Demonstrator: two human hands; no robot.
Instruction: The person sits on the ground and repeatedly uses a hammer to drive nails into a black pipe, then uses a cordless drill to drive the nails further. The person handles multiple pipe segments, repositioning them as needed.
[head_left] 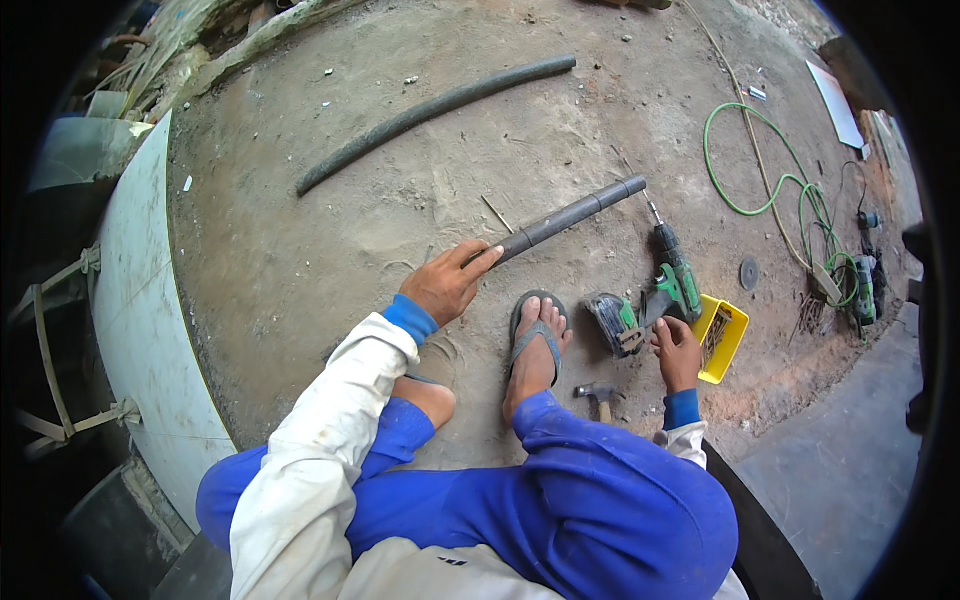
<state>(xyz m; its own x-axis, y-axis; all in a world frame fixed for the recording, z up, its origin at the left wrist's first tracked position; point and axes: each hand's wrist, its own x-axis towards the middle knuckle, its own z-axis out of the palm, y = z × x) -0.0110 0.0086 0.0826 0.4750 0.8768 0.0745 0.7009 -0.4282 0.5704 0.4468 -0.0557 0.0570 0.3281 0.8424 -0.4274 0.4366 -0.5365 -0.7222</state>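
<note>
My left hand (pixel 448 282) is wrapped round the near end of a dark grey pipe (pixel 565 217). The pipe slants away to the right, and ring-like lines cross it near its far end. Close to that end points the bit of a green and black cordless drill (pixel 680 282), lying on the ground. My right hand (pixel 678 352) is beside the drill's handle and battery, its thumb and fingers pinched together. A small brownish flat piece (pixel 632 340) shows by those fingertips against the battery; whether they hold it is unclear. A yellow box (pixel 735 345) of nails or screws stands just right of this hand.
A longer, curved dark pipe (pixel 430 110) lies farther off. A hammer (pixel 600 395) rests near my sandalled foot (pixel 537 350). To the right are a round disc (pixel 749 272), a green cable (pixel 712 165) and a green power tool (pixel 865 290). A pale panel (pixel 150 300) borders the left.
</note>
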